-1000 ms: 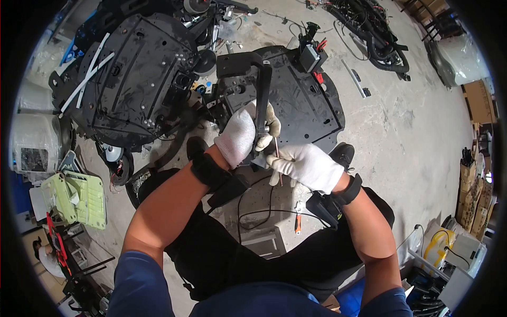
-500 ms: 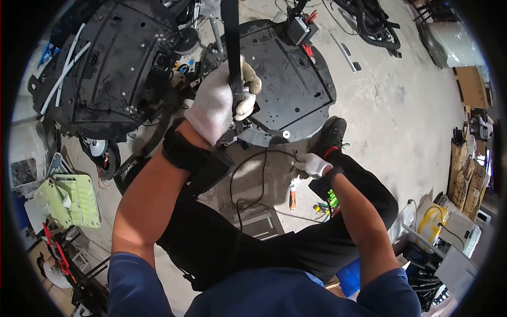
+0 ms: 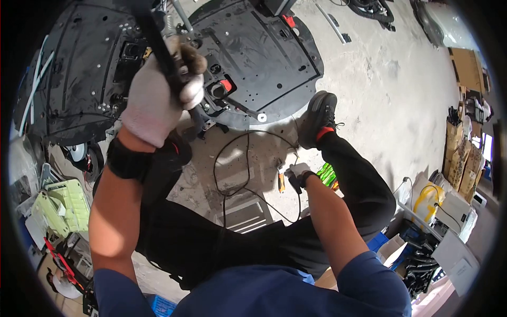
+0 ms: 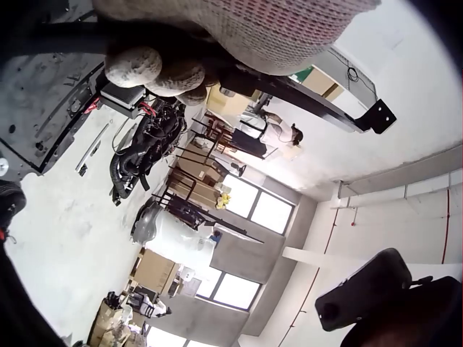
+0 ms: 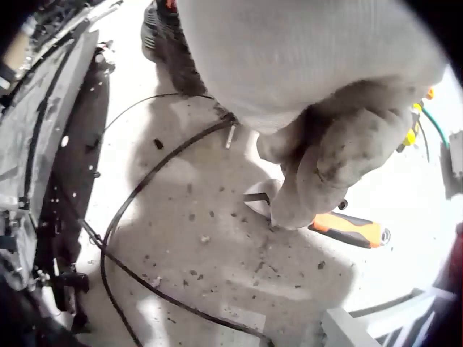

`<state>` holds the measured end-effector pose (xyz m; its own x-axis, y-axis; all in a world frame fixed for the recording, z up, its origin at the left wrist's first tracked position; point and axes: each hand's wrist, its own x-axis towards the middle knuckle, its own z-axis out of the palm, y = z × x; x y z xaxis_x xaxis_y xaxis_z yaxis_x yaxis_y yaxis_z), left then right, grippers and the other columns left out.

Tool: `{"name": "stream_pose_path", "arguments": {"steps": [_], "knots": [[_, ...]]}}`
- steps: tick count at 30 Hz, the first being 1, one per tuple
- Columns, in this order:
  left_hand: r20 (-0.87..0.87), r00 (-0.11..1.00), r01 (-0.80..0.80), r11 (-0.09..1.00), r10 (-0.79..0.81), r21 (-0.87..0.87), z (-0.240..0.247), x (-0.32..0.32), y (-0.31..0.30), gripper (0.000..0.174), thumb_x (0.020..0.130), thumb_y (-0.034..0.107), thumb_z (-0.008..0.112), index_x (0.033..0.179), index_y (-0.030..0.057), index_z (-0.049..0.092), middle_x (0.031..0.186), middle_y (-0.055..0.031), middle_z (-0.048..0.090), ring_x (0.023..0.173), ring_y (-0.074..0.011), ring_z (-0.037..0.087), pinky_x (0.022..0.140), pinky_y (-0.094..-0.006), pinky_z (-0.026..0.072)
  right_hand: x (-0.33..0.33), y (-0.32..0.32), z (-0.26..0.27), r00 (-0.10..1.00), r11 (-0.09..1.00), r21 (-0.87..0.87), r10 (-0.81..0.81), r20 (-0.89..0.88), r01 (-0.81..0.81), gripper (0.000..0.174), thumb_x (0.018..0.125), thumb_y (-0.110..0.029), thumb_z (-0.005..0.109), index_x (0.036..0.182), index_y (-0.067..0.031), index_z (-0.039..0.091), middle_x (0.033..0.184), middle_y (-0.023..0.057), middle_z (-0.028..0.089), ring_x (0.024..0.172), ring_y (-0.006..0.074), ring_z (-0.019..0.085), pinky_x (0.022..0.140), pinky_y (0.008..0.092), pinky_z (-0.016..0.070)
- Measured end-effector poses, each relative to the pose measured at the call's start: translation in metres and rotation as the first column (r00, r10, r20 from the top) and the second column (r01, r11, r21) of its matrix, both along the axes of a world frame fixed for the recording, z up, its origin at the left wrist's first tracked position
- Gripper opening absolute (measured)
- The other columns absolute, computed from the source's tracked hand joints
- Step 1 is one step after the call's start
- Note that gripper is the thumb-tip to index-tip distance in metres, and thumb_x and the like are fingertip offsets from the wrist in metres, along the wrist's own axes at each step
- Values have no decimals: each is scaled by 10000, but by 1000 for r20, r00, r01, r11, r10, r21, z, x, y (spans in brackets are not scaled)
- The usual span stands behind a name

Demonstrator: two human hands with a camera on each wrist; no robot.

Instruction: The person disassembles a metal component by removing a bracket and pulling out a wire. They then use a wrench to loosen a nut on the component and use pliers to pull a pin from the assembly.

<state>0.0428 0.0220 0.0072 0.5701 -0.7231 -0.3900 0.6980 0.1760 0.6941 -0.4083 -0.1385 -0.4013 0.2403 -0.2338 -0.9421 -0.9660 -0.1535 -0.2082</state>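
My gloved left hand (image 3: 158,98) grips a long black metal bar (image 3: 153,37), its fingers curled round it. In the left wrist view a flat end plate (image 4: 378,116) with small holes tips the bar. My gloved right hand (image 3: 300,170) is low over the floor, close beside an adjustable wrench (image 3: 281,179) with an orange and black handle. Seen from the right wrist, bent fingers (image 5: 289,195) cover the middle of the wrench, its handle (image 5: 347,230) showing on one side. I cannot tell if they hold it.
Large black base plates (image 3: 248,58) lie ahead on the floor. A thin black cable (image 3: 216,164) loops between my feet, near a grey slatted stool (image 3: 248,214). A green packet (image 3: 327,174) lies beside my right leg. Cartons (image 3: 459,158) stand at the far right.
My right hand has left the bar and the thin reddish rod it held there, and dropped to the wrench. My left hand has swung the bar leftward and nearer the head camera.
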Motion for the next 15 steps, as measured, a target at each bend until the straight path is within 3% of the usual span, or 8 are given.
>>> {"name": "stream_pose_path", "arguments": {"steps": [1,2,5,10,11,12,14,15], "knots": [[5,1000,-30,999,30,28,-1,0,0,302,939,305,386,852,42,506,735,-108,530,399,-125,362,391,-259,262,1,7,12,996,997,-35,64,-68,-66,354,907,-291,463,883,4,657,822,80,686,766,162,650,628,279,491],[2,1000,-20,999,20,31,-2,1,-2,302,939,305,386,852,42,506,735,-108,530,399,-125,362,391,-259,262,29,13,66,991,997,-7,71,-115,-73,358,901,-318,461,901,-22,664,836,63,686,788,177,647,663,296,486],[-45,999,9,1000,-9,9,0,3,-7,297,932,322,410,850,60,525,739,-108,517,401,-119,326,394,-250,237,27,18,64,978,979,-16,202,-55,-203,362,895,-337,461,907,-36,662,835,73,682,792,211,644,678,322,478],[-37,999,42,998,-40,47,-1,0,-12,302,930,331,418,845,70,542,741,-101,513,399,-109,320,390,-244,237,53,23,60,999,995,-89,37,-23,-39,376,878,-354,479,893,-25,659,799,119,669,754,253,641,657,348,470],[-52,998,43,998,-40,53,-1,0,-12,299,930,333,418,849,75,546,738,-96,512,397,-106,320,387,-240,236,59,21,63,994,993,-97,53,-97,-62,431,840,-427,462,906,-51,663,868,168,648,855,325,610,718,388,470],[-66,997,45,997,-41,59,-1,0,-13,297,929,335,419,853,80,550,735,-92,512,396,-103,321,384,-235,234,53,25,45,994,994,-94,49,-96,-58,431,840,-427,462,906,-51,663,868,168,648,855,325,610,718,388,470],[-82,996,46,997,-42,60,-3,-1,-14,294,929,336,418,854,86,552,723,-81,505,384,-101,313,372,-230,225,28,37,-8,978,978,-40,-207,-28,206,441,840,-431,463,909,-41,658,866,180,642,842,335,609,708,389,468],[-58,996,69,997,-67,38,-5,1,-13,299,937,330,390,889,84,554,728,-59,470,382,-88,304,369,-223,230,30,39,-8,977,977,-37,-213,-31,212,441,840,-431,463,909,-41,658,866,180,642,842,335,609,708,389,468]]}}
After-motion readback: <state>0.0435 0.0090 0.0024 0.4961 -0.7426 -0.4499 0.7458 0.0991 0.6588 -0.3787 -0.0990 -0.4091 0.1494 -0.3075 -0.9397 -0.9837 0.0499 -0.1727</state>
